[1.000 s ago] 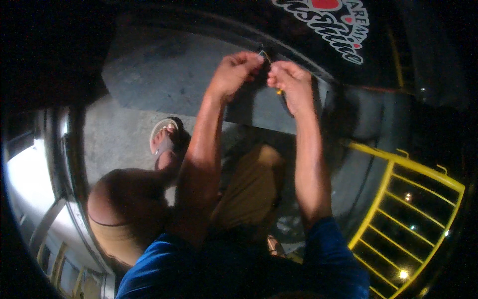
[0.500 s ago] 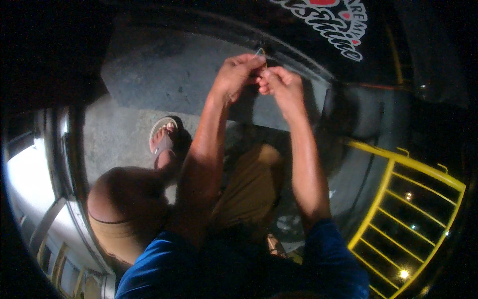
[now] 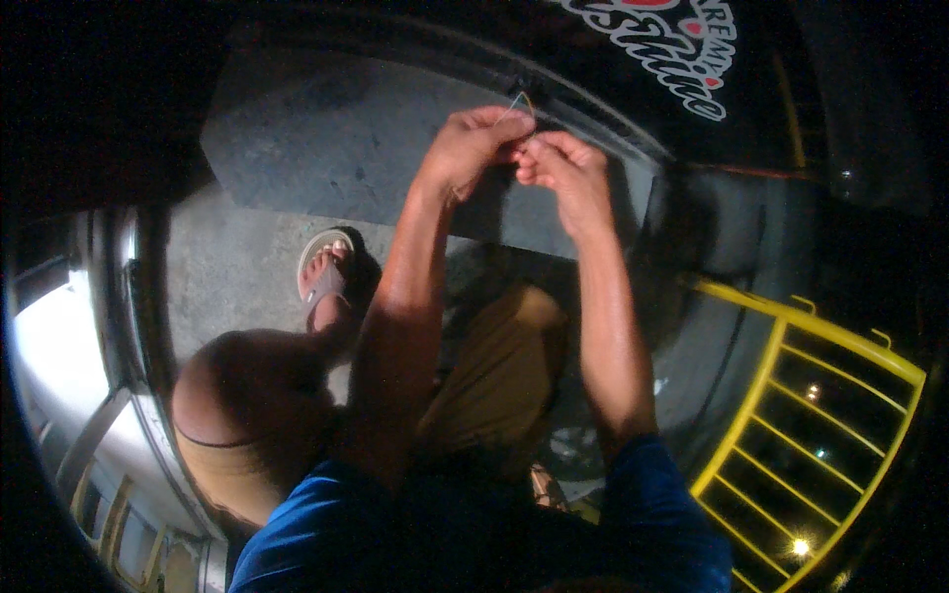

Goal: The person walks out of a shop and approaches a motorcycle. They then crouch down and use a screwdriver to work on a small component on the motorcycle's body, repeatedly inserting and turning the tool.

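Thin wires (image 3: 521,97), one stretch pale and another yellowish, rise in a narrow peak above my fingers in front of the dark panel. My left hand (image 3: 469,150) is closed, its thumb and forefinger pinching them. Close against it, my right hand (image 3: 567,170) is also closed in a pinch, fingertips almost touching the left ones. The wire between the two hands is too fine and shaded to follow. Both forearms reach forward over a grey step-like surface (image 3: 306,148).
A black panel (image 3: 761,89) with white lettering and red hearts stands at the far right. At right is a yellow barred frame (image 3: 776,385). My sandalled foot (image 3: 324,267) rests on the concrete floor (image 3: 222,257). A bright white panel (image 3: 64,346) is at the left.
My hands keep the same pinch and have barely shifted. Slightly more of the wire peak shows above the left fingertips. The whole view has moved a little.
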Available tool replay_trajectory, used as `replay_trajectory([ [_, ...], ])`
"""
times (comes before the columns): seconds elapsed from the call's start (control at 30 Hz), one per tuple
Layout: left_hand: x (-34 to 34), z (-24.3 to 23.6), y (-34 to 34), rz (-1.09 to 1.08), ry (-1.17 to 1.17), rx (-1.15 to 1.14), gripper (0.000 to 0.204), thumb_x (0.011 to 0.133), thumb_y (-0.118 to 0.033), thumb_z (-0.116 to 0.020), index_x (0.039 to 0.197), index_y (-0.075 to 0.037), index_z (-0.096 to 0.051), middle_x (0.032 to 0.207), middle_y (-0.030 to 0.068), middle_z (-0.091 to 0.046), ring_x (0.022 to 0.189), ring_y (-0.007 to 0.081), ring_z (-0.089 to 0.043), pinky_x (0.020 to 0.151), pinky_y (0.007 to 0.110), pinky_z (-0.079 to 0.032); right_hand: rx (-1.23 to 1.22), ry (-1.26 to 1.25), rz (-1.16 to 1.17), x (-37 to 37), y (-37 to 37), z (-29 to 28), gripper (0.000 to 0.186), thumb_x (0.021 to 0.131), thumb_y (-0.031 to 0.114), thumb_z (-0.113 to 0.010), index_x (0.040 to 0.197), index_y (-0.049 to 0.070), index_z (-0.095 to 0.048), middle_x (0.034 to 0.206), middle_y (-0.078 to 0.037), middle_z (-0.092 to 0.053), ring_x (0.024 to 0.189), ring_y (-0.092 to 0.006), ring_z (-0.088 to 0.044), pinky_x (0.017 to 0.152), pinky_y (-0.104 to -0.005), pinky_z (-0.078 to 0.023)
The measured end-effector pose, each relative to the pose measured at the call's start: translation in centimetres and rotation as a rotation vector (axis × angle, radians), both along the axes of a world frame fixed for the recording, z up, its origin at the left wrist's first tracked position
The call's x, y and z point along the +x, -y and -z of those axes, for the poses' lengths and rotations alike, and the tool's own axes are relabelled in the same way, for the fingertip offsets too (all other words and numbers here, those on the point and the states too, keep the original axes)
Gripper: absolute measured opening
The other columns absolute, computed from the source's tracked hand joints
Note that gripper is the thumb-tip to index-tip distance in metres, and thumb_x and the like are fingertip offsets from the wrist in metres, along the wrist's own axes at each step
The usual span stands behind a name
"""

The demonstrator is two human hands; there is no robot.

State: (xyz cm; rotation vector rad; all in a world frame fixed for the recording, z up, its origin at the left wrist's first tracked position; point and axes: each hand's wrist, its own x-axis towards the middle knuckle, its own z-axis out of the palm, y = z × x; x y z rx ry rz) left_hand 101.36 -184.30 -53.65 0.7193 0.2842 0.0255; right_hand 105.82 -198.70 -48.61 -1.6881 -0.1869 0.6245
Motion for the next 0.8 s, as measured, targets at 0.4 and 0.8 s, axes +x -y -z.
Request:
replay_trajectory([
  [0.4,-0.7,0.6,-0.2,0.012,0.001,0.138,0.017,0.094,-0.017,-0.064,0.099,-0.001,-0.064,0.086,0.0045,-0.067,0.074,0.0122,-0.063,0.067,0.025,-0.054,-0.189,0.215,0.036,0.8,-1.4,-0.4,0.022,0.091,0.019,-0.066,0.095,-0.002,-0.065,0.080,-0.005,-0.066,0.065,-0.0097,-0.062,0.061,-0.0230,-0.051],
  [0.8,-0.6,1.5,0.1,-0.088,0.067,0.180,0.013,0.091,-0.009,-0.065,0.100,-0.001,-0.060,0.086,0.0057,-0.067,0.072,0.0123,-0.062,0.065,0.026,-0.053,-0.017,0.003,-0.009,2.6,-1.2,-1.8,0.018,0.092,0.016,-0.063,0.096,-0.002,-0.065,0.076,-0.005,-0.064,0.059,-0.0096,-0.059,0.056,-0.0230,-0.050],
])
